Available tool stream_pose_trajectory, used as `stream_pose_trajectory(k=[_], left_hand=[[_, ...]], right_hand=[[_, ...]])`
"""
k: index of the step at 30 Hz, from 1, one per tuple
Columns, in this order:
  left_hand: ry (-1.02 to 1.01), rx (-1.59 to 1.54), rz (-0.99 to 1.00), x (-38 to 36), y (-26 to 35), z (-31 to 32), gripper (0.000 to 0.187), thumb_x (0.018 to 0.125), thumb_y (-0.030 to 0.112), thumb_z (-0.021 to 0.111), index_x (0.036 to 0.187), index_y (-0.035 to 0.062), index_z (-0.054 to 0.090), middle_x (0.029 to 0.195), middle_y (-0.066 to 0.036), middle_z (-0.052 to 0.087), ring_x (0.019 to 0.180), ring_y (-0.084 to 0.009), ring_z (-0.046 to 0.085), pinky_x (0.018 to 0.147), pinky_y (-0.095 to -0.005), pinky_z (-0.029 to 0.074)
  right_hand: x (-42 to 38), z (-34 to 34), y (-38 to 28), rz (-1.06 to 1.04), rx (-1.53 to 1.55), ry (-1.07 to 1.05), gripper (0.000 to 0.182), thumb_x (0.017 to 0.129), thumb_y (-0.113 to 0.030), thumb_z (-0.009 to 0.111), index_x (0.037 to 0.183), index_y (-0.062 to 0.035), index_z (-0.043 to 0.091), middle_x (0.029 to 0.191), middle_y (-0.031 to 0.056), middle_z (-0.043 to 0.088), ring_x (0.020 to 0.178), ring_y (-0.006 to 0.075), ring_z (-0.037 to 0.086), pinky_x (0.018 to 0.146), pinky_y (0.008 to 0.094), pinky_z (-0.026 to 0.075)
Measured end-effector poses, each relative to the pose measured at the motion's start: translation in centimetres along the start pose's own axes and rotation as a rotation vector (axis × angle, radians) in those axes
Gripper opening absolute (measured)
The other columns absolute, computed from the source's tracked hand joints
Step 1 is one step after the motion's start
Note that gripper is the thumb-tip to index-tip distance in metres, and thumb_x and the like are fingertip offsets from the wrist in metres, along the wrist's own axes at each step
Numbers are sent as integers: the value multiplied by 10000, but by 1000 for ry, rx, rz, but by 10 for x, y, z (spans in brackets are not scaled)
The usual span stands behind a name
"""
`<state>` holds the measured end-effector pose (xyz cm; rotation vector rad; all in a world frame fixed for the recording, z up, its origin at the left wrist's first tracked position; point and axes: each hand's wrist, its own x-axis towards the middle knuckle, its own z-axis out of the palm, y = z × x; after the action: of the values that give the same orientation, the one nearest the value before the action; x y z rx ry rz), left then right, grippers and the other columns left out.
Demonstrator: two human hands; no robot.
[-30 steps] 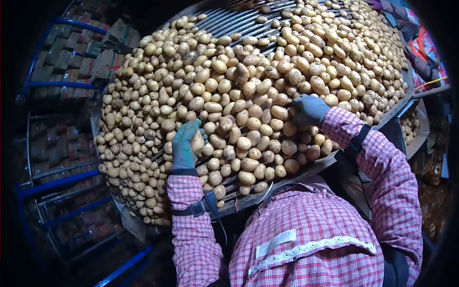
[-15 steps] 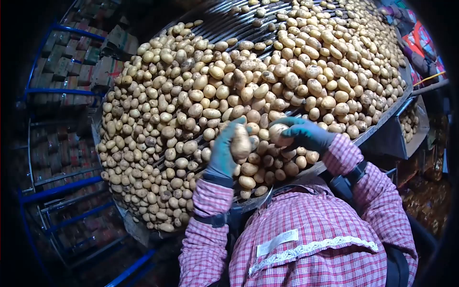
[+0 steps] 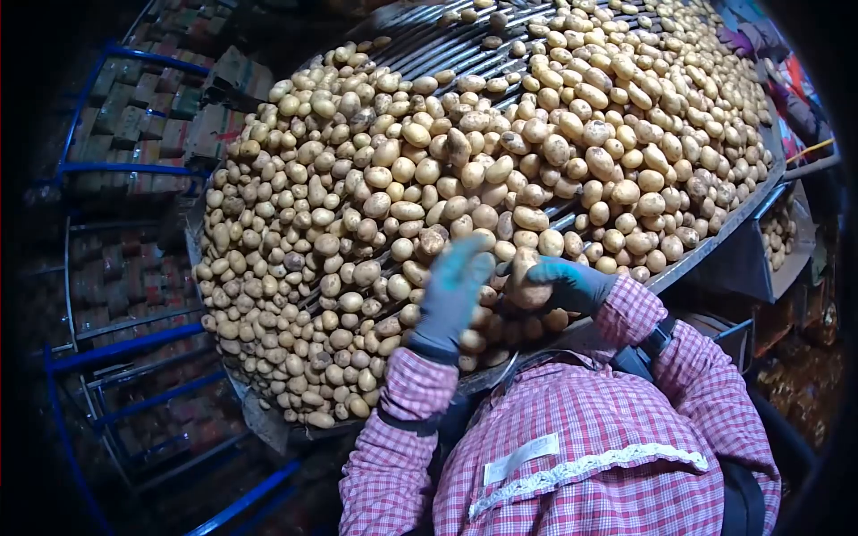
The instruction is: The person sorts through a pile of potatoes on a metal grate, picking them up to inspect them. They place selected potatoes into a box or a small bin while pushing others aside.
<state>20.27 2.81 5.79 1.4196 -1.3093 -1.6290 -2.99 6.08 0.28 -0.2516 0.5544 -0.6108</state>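
A wide heap of potatoes (image 3: 357,170) lies on a sorting table of metal bars (image 3: 456,55). At the near side of the heap, my right hand (image 3: 572,284), in a teal and grey glove, grips a large potato (image 3: 525,281) with its fingers closed around the right side. Just left of that potato is my left hand (image 3: 450,299), gloved the same way and held over the heap. Its fingers are smeared by motion, so whether anything is in them is hidden from me.
Stacked cartons (image 3: 134,107) stand at left behind blue metal rails (image 3: 130,348). The table's raised rim (image 3: 715,228) runs along the near right. Beyond it hangs a bin with potatoes (image 3: 778,234). Another person's gloved hand (image 3: 737,40) is at the far right edge.
The potato in my left hand is no longer plainly visible there. My right hand has moved slightly lower, and the potato at its fingers now sits more upright. The view has shifted slightly.
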Motion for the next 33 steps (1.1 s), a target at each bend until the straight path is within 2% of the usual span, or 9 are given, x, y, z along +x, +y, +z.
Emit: stream_pose_trajectory(k=[5,8,10,12,15,23,26,27,33], left_hand=[[233,1054,456,49,-22,-61,360,894,153,695,1241,62,672,1182,-135,671,1052,-245,646,944,-355,516],[181,958,255,74,-37,-73,369,887,176,706,1238,65,675,1089,-123,705,975,-259,672,891,-366,541],[226,232,-111,78,-19,-76,312,888,96,623,1186,26,684,1051,-134,714,845,-210,699,748,-356,590],[193,-387,-215,56,10,-61,303,882,73,570,1160,18,679,1030,-125,714,784,-184,693,686,-290,596],[54,-570,-268,33,21,-39,340,931,171,536,1224,29,635,1011,-117,730,816,-211,705,653,-289,566],[55,-406,-189,19,16,33,347,975,367,607,1037,36,693,883,-82,711,687,-181,686,542,-278,552],[88,-509,-345,21,31,59,385,999,403,580,1019,37,699,868,-90,714,655,-188,682,530,-284,557],[86,-475,-447,20,42,70,489,1008,515,521,992,58,695,811,-95,714,572,-163,619,472,-261,472],[-181,-677,-488,37,29,110,481,1002,496,527,1235,100,673,1004,-81,741,678,-158,649,581,-287,542]], right_hand=[[-16,-17,-3,-45,159,5,525,931,-282,654,1350,10,529,1242,183,646,1120,299,657,1016,451,522],[-24,-1,-10,-113,120,-4,513,925,-310,648,1295,35,568,1186,175,673,1072,281,679,993,405,531],[-27,2,-9,-168,76,-32,506,922,-316,647,1275,41,582,1177,166,675,1064,266,680,979,391,534],[-24,-3,-7,-205,101,-182,496,916,-306,647,1267,40,590,1173,157,675,1070,256,674,991,383,519],[-21,1,-6,-235,156,-261,510,911,-296,648,1283,46,579,1199,164,670,1109,264,664,1037,393,492],[-54,24,-22,-253,201,-116,512,900,-252,669,1302,48,567,1238,193,658,1133,302,658,1041,425,493],[-71,8,-24,-273,230,-159,516,903,-253,672,1306,51,566,1238,191,659,1134,302,657,1038,434,493],[-78,2,-25,-290,214,-163,523,904,-265,670,1309,50,565,1241,189,659,1136,300,655,1039,443,491],[-136,-39,-23,-357,209,-126,590,909,-405,637,1282,50,588,1144,166,689,1045,264,676,968,401,519]])
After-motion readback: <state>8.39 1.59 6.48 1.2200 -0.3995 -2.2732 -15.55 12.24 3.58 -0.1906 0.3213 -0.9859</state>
